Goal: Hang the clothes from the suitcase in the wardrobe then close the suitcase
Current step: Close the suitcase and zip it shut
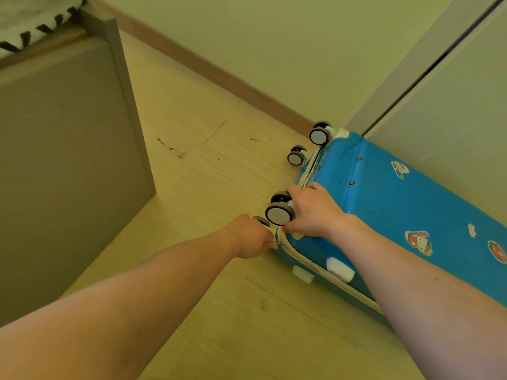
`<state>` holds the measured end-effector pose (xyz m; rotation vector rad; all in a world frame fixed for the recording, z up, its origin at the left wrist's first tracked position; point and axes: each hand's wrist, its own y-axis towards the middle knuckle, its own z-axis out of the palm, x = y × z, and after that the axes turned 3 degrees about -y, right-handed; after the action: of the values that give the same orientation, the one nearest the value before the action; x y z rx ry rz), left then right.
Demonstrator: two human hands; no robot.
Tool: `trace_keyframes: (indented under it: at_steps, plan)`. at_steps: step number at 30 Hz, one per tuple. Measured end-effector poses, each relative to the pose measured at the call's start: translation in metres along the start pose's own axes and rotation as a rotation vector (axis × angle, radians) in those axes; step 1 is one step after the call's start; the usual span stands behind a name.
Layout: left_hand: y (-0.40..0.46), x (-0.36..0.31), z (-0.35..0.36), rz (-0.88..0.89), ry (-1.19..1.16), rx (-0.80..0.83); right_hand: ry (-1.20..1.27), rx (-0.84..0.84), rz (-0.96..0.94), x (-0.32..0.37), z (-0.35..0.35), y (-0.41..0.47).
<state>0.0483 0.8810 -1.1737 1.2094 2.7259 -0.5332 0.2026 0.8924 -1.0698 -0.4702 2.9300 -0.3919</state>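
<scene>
A blue hard-shell suitcase (389, 204) with cartoon stickers lies flat on the wooden floor, its lid down and its wheels (279, 213) pointing toward the wall. My right hand (312, 212) presses on the lid's near corner, fingers curled over the edge beside a wheel. My left hand (253, 237) pinches something at the zipper seam (290, 246) on that corner; the zipper pull itself is hidden by my fingers. The wardrobe doors (450, 100) stand shut directly behind the suitcase. No clothes are visible.
A bed frame's grey end panel (68, 165) rises on the left, with a patterned blanket on top. A cream wall with brown skirting (219, 75) runs behind. Light wooden floor (208, 171) lies between the bed and the suitcase.
</scene>
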Motion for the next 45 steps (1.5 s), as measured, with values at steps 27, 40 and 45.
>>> trace_keyframes:
  at_steps: [27, 40, 45]
  plan:
    - [0.011, -0.028, -0.064, 0.164, 0.017, -0.25, 0.165, -0.069, 0.041, -0.026, -0.062, -0.113]
    - [0.018, -0.037, -0.074, 0.149, 0.096, -0.079, 0.086, 0.01, 0.006, -0.023, -0.046, -0.133]
    - [0.014, -0.039, -0.074, 0.178, 0.156, -0.012, 0.02, 0.046, -0.044, -0.011, -0.033, -0.141]
